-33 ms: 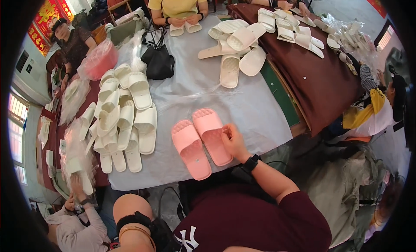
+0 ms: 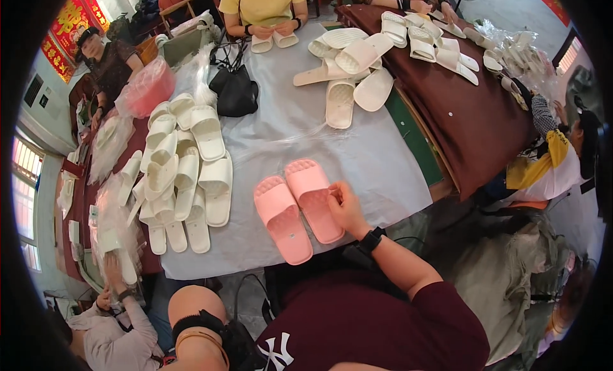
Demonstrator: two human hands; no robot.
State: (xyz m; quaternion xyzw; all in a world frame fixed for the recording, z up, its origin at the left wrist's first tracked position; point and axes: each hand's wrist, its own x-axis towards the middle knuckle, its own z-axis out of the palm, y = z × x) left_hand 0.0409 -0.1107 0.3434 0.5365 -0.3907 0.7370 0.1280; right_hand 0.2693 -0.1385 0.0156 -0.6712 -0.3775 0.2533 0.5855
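A pair of pink slippers point(image 2: 284, 219) lies side by side at the near edge of the sheet-covered table, toes pointing away from me. My right hand point(image 2: 345, 208) rests along the right side of the right pink slipper point(image 2: 316, 198). Its thumb and index finger close on the edge of that slipper's strap. My left arm point(image 2: 196, 302) shows large at the lower left, with a black band and a bracelet on it. The left hand itself lies outside the picture, so its fingers do not show.
White slippers point(image 2: 185, 170) are heaped on the left; more white slippers point(image 2: 341, 103) lie toward the far right. A black bag point(image 2: 234, 90) sits at the back. Opposite, a person in yellow point(image 2: 263, 7) holds white slippers. Dark red tables point(image 2: 440, 115) flank mine, with other people beside them.
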